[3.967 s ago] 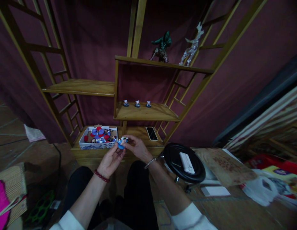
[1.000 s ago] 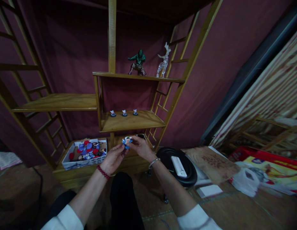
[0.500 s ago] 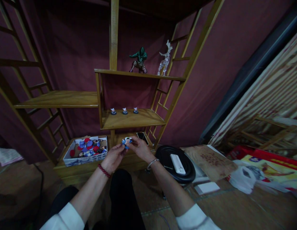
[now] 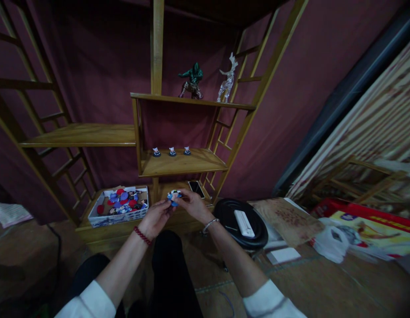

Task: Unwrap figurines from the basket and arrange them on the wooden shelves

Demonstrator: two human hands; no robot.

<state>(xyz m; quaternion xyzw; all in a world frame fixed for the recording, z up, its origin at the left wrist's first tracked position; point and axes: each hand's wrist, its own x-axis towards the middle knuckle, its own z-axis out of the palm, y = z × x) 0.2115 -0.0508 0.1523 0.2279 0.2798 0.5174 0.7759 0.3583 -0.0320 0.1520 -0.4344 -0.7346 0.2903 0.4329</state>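
Note:
A small blue and white figurine (image 4: 174, 197) is pinched between my two hands, in front of the lowest shelf. My left hand (image 4: 159, 217) grips it from the left, fingers closed around its lower side. From the right, my right hand (image 4: 193, 206) holds it between thumb and fingers. Left of my hands, a patterned cardboard box (image 4: 120, 217) contains several small figures with red, blue and purple parts. Three small white and dark figurines stand in a row on the middle shelf (image 4: 183, 165), the central one (image 4: 172, 151) above my hands.
On the upper shelf stand a green crouching figure (image 4: 192, 81) and a clear deer figurine (image 4: 227, 79). A phone (image 4: 196, 189) lies on the bottom shelf. At right are a round black stool (image 4: 224, 221) bearing a white object (image 4: 244, 223), and a white plastic bag (image 4: 332, 240).
My hands keep hold of the figurine in nearly the same place. The whole view has shifted slightly.

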